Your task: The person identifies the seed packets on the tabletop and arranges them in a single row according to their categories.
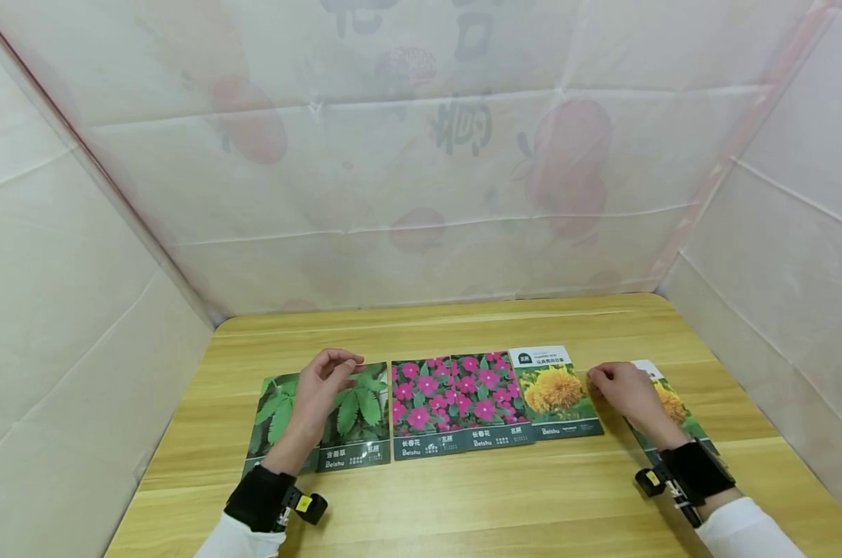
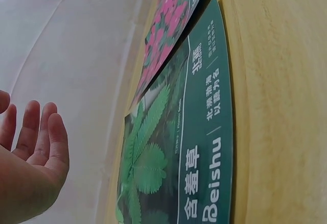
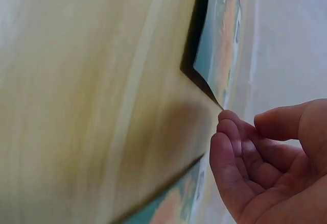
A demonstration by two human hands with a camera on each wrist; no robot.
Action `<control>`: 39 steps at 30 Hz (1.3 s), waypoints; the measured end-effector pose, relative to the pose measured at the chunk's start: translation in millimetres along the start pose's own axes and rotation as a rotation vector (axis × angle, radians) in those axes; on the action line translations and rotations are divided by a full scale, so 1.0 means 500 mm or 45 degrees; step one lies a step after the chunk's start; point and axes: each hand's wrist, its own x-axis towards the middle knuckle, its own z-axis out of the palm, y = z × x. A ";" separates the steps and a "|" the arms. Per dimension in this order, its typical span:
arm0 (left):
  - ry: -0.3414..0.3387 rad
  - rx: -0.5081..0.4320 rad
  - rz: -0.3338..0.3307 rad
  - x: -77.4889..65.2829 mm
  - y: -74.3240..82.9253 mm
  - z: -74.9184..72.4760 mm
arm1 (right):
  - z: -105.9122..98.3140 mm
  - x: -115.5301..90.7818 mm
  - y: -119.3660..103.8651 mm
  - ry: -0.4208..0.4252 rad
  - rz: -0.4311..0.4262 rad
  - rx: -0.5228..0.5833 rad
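Flat seed packets lie in a row across the table. Over the two green-leaf packets, the left one and the right one, hovers my left hand, its fingers loosely bent and holding nothing. The left wrist view shows its fingers apart from the leaf packet. My right hand is between two yellow-flower packets, beside the right edge of the inner one and partly over the outer one. Its bent fingertips are right at the inner packet's corner, thumb apart from them.
Two pink-flower packets, one at left and one at right, lie side by side mid-row. The wooden table is enclosed by pale cloth walls at the back and both sides. Each wrist wears a black strap with a small camera.
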 end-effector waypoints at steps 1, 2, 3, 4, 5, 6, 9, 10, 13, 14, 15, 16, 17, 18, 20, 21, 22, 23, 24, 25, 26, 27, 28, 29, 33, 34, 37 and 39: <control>-0.010 0.006 0.020 0.000 -0.004 -0.003 | -0.001 0.004 0.014 0.004 -0.009 0.002; -0.013 0.004 0.029 0.000 -0.006 -0.005 | -0.003 0.007 0.026 0.019 -0.015 -0.005; -0.011 0.005 0.032 -0.001 -0.006 -0.006 | -0.008 0.009 0.036 0.035 -0.027 -0.017; -0.007 0.004 0.029 -0.001 -0.005 -0.008 | -0.025 0.003 0.020 0.027 -0.015 -0.004; 0.001 0.004 0.026 -0.002 -0.004 -0.009 | -0.045 -0.002 0.003 0.023 -0.007 -0.004; 0.003 0.007 0.019 -0.002 -0.003 -0.012 | -0.065 -0.008 -0.016 0.022 0.017 -0.001; 0.033 0.002 -0.014 -0.003 0.005 -0.018 | -0.128 -0.031 -0.076 0.007 0.081 0.024; 0.036 0.004 -0.018 -0.004 0.005 -0.020 | -0.149 -0.039 -0.097 -0.011 0.105 0.037; 0.040 0.012 -0.019 -0.004 0.006 -0.028 | -0.170 -0.042 -0.086 -0.005 0.116 0.008; 0.042 0.012 -0.023 -0.004 0.006 -0.030 | -0.174 -0.044 -0.081 -0.014 0.118 0.008; 0.041 0.015 -0.028 -0.004 0.007 -0.032 | -0.177 -0.046 -0.075 -0.027 0.125 0.005; 0.040 0.018 -0.033 -0.004 0.007 -0.033 | -0.179 -0.047 -0.068 -0.039 0.128 0.001; 0.040 0.017 -0.037 -0.004 0.007 -0.035 | -0.177 -0.049 -0.060 -0.031 0.145 -0.018; 0.041 0.015 -0.040 -0.004 0.006 -0.036 | -0.177 -0.051 -0.051 -0.041 0.150 -0.019; 0.043 0.012 -0.046 -0.004 0.006 -0.038 | -0.173 -0.056 -0.032 -0.033 0.142 -0.045; 0.045 0.013 -0.049 -0.005 0.005 -0.039 | -0.170 -0.059 -0.022 -0.027 0.139 -0.060; 0.047 0.010 -0.050 -0.005 0.004 -0.039 | -0.166 -0.062 -0.012 -0.008 0.140 -0.089; 0.046 0.006 -0.050 -0.006 0.003 -0.040 | -0.163 -0.065 -0.005 0.002 0.145 -0.114; 0.047 0.004 -0.052 -0.006 0.003 -0.041 | -0.164 -0.069 0.002 -0.021 0.134 -0.122; 0.045 0.002 -0.053 -0.006 0.001 -0.042 | -0.164 -0.074 0.007 -0.030 0.135 -0.149; 0.043 0.003 -0.051 -0.007 0.001 -0.042 | -0.164 -0.079 0.010 -0.049 0.144 -0.185; 0.043 0.004 -0.051 -0.007 0.000 -0.043 | -0.167 -0.082 0.013 -0.082 0.157 -0.204; 0.041 0.003 -0.049 -0.007 0.000 -0.044 | -0.170 -0.086 0.013 -0.117 0.176 -0.238; 0.041 0.005 -0.047 -0.007 -0.001 -0.044 | -0.175 -0.089 0.012 -0.169 0.196 -0.263; 0.042 0.016 -0.039 -0.007 -0.002 -0.046 | -0.184 -0.096 0.010 -0.324 0.306 -0.373; 0.040 0.018 -0.039 -0.007 -0.002 -0.047 | -0.184 -0.097 0.009 -0.349 0.330 -0.387; 0.030 0.017 -0.040 -0.008 -0.002 -0.048 | -0.181 -0.098 0.007 -0.361 0.354 -0.412; 0.029 0.016 -0.040 -0.008 -0.002 -0.048 | -0.178 -0.100 0.006 -0.343 0.342 -0.421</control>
